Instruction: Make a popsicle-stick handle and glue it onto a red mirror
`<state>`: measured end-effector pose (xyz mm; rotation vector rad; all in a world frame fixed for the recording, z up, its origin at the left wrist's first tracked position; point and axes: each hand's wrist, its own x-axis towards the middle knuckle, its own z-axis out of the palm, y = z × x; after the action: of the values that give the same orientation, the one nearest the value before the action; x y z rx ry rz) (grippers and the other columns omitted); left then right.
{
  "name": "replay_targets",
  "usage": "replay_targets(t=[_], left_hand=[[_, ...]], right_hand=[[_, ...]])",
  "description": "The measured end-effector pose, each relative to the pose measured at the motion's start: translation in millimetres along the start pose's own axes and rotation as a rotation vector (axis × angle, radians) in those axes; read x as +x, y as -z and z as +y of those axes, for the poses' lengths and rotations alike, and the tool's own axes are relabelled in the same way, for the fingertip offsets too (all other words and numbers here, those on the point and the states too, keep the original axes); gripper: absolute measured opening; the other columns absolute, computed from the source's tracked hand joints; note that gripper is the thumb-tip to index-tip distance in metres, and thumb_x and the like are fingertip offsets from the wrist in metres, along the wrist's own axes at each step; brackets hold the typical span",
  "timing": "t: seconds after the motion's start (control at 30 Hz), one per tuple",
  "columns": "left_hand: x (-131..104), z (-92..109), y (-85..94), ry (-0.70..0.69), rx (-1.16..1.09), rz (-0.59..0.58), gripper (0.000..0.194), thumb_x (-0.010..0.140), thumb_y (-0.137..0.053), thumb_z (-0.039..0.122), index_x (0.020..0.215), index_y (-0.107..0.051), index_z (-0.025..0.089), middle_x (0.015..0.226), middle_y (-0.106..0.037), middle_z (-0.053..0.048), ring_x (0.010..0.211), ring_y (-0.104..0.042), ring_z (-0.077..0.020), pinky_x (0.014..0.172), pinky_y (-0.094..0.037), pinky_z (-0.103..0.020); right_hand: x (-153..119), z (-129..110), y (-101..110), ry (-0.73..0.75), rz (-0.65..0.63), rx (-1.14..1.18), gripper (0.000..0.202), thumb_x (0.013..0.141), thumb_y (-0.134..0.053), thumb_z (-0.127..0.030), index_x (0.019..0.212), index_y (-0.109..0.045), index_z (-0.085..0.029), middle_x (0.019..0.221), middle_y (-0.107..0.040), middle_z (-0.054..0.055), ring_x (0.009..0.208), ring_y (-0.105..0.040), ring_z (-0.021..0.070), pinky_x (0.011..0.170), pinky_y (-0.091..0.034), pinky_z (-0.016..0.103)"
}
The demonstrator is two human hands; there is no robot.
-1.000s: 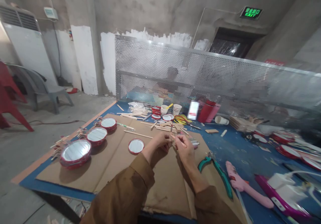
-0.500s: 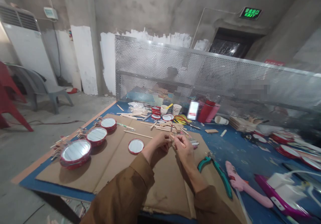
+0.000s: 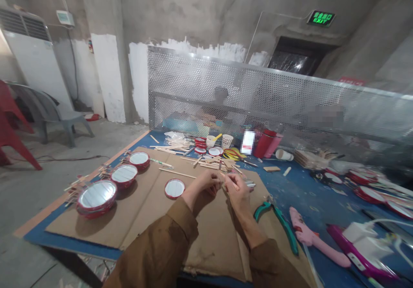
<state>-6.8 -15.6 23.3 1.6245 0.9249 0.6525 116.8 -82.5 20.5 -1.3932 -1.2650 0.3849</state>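
Observation:
My left hand (image 3: 206,183) and my right hand (image 3: 237,189) meet over the cardboard sheet (image 3: 148,227), fingertips pinched close together. What they pinch is too small and covered by the fingers to make out. To the left of my left hand lies a round red-rimmed lid (image 3: 174,188) with a pale inner face. Beyond my hands are several thin wooden sticks (image 3: 214,164). Grey-white marker-like sticks (image 3: 250,184) lie just past my right hand. Teal-handled pliers (image 3: 284,225) rest to the right of my right forearm.
Red-rimmed round pieces with sticks attached (image 3: 97,197) line the left side. A pink glue gun (image 3: 314,240) and purple power strip (image 3: 361,253) lie right. Paper cups (image 3: 227,140), a red bottle (image 3: 264,143) and a lit phone (image 3: 248,141) stand before the perforated metal screen (image 3: 193,77).
Both hands stay in nearly the same place, still pinched together. The view has shifted very slightly; the objects on the table have not moved.

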Motion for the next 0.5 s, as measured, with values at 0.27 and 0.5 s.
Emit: replay_targets(t=[0.27,0.5], left_hand=[[-0.9,0.8,0.5,0.037,0.015,-0.018,0.018,0.076,-0.056,0.014,0.058,-0.053,0.015,0.051,-0.052,0.001,0.045,-0.049,-0.0099,0.048,-0.039,-0.021],[0.2,-1.8,0.4,0.048,-0.03,-0.02,0.017,0.075,-0.059,0.015,0.06,-0.052,0.015,0.052,-0.051,0.002,0.046,-0.05,-0.0102,0.05,-0.04,-0.022]], right_hand=[[0.5,-2.0,1.4,0.01,0.012,0.01,0.049,0.078,-0.061,-0.068,0.078,-0.066,-0.02,0.061,-0.063,0.002,0.059,-0.056,0.018,0.056,-0.044,0.028],[1.3,-0.6,-0.6,0.03,-0.017,-0.004,0.046,0.079,-0.061,-0.065,0.082,-0.067,-0.02,0.07,-0.068,0.004,0.064,-0.059,0.0198,0.059,-0.046,0.029]])
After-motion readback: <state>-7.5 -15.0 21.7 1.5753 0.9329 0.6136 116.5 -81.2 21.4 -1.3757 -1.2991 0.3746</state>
